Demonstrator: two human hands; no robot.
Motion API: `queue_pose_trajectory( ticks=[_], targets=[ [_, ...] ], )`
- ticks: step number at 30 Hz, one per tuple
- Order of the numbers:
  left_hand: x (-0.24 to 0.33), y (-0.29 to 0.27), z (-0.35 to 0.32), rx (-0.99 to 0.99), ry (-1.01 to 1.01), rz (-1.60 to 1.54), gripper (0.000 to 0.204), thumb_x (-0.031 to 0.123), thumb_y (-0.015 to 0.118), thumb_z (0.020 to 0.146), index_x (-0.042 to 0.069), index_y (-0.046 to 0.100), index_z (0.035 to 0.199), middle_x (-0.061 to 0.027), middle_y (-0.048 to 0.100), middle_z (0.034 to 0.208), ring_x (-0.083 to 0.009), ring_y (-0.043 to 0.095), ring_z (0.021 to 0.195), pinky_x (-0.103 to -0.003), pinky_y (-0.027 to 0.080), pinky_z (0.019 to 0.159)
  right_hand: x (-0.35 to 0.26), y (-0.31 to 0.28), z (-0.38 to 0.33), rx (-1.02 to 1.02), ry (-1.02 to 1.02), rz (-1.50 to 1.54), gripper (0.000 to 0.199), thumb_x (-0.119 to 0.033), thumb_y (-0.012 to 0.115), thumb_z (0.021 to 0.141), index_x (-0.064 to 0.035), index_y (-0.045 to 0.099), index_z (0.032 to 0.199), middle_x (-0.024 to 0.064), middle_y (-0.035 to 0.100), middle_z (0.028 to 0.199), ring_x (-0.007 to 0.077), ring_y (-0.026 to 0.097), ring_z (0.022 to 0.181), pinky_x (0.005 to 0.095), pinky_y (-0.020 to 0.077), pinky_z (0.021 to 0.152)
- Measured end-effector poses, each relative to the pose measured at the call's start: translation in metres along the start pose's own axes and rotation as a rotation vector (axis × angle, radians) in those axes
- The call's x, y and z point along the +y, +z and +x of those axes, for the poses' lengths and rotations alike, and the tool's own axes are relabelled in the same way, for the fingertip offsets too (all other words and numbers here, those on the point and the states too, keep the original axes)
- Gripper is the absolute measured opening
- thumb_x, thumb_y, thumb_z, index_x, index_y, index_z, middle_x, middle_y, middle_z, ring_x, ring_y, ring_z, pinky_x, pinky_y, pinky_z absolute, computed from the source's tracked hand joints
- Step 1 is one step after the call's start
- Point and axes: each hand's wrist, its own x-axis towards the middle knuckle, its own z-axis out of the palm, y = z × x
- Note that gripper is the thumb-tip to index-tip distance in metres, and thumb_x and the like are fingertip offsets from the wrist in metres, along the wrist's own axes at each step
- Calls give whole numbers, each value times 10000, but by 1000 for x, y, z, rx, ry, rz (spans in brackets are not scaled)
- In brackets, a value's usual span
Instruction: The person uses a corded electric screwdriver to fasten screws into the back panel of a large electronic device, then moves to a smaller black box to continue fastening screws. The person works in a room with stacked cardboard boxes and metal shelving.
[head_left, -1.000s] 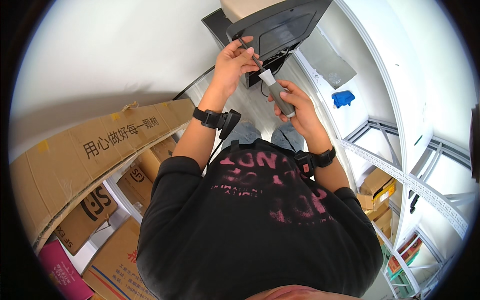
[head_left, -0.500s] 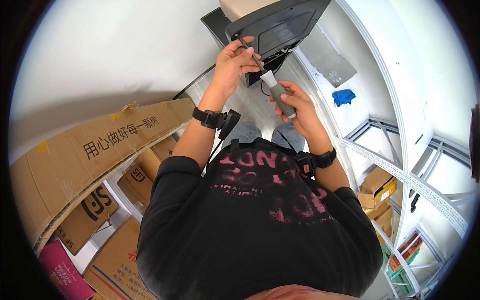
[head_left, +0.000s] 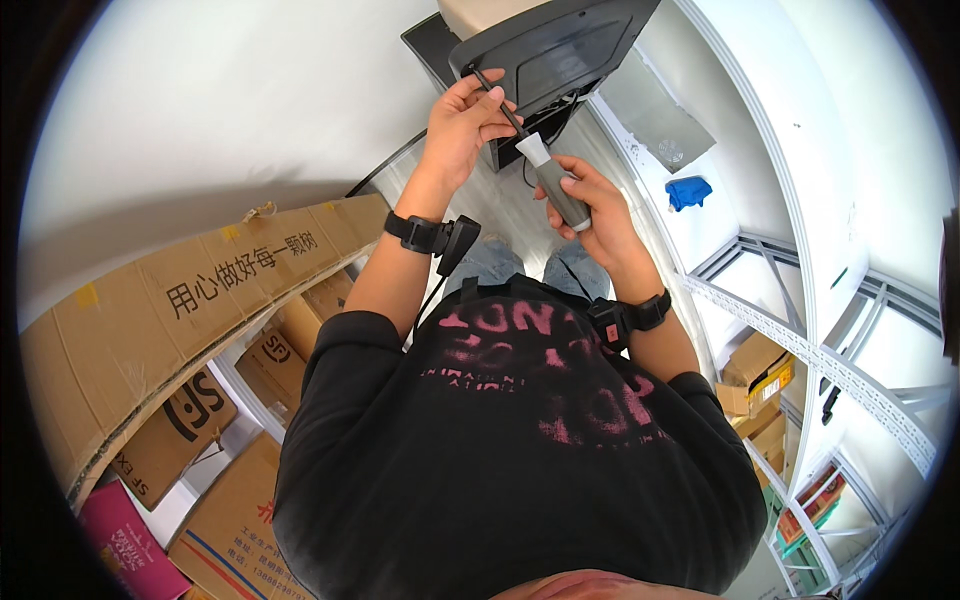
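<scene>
A screwdriver with a grey handle and a long dark shaft (head_left: 500, 103) slants up and left in front of me. My right hand (head_left: 592, 208) is closed around its handle (head_left: 563, 190). The fingers of my left hand (head_left: 463, 128) pinch the shaft near its far end. The tip meets, or lies very close to, the left corner of a black plastic panel (head_left: 560, 60) with a recessed middle; my fingers partly cover that spot. Behind the panel's upper edge shows a beige surface (head_left: 485, 14).
A dark box-like thing with cables (head_left: 560, 118) stands below the panel. To the left, cardboard boxes (head_left: 180, 420) sit under a long cardboard sheet (head_left: 230, 255). White metal shelving (head_left: 800, 345) runs along the right, with a crumpled blue item (head_left: 688, 193) near it.
The screwdriver and my right hand have shifted slightly up and left. My left hand has moved up a little, still at the shaft.
</scene>
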Motion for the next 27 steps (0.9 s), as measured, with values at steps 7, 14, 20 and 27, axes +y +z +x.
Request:
queue_pose_trajectory(
  ticks=[7, 14, 20, 27],
  targets=[
    [-2, 0, 2, 26, 8, -10, 240, 121, 559, 906, -1, 548, 1112, -88, 615, 818, -190, 655, 712, -259, 555, 607, -2, -1, 3, -14, -7, 12, 365, -159, 479, 873, 12, 460, 1195, 126, 582, 929, 137, 539, 597, 222, 372, 444],
    [-5, 0, 4, 28, 6, 20, 221, 123, 550, 910, -14, 562, 1083, -76, 609, 826, -200, 662, 722, -263, 560, 613, 9, 0, 4, 86, -241, -481, 403, -158, 541, 864, -53, 448, 1242, 108, 542, 1078, 144, 584, 748, 238, 425, 494],
    [-2, -1, 4, 39, 13, 3, 234, 108, 517, 924, -33, 550, 1107, -76, 613, 832, -219, 667, 768, -283, 565, 633, -7, -5, 1, -57, 108, 4, 430, -174, 537, 870, -34, 422, 1260, 110, 582, 1013, 172, 614, 832, 253, 439, 498],
    [-2, 0, 4, 39, -24, -20, 200, 127, 546, 912, -24, 571, 1041, -72, 612, 821, -210, 662, 758, -289, 563, 632, 17, -9, 12, 87, -90, -333, 421, -93, 593, 837, -17, 455, 1227, 82, 583, 979, 127, 574, 773, 227, 453, 549]
  ],
)
